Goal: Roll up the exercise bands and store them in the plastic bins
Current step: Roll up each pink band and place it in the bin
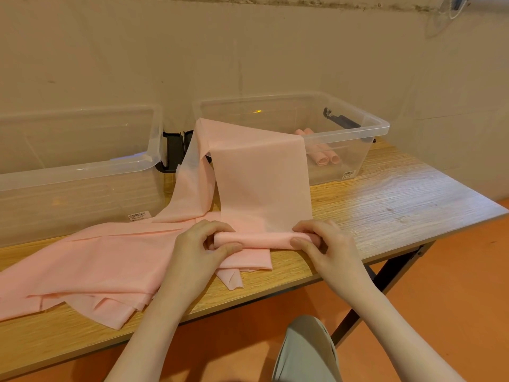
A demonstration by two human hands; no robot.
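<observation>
A pale pink exercise band (pixel 261 186) runs from the table's front up and over the front rim of the right clear bin (pixel 377 128). Its near end is rolled into a short tube (pixel 264 239) lying across the table. My left hand (pixel 203 246) pinches the tube's left end and my right hand (pixel 322 244) pinches its right end. Several more pink bands (pixel 91 266) lie flat and overlapping on the left of the table. Two rolled pink bands (pixel 326 157) rest inside the right bin. The left clear bin (pixel 82 166) looks bare inside.
The wooden table (pixel 385 205) stands against a beige wall, both bins along its back edge. Black lid clips (pixel 175 150) sit between the bins. An orange floor lies below, and my knee (pixel 305 351) shows under the table's front edge.
</observation>
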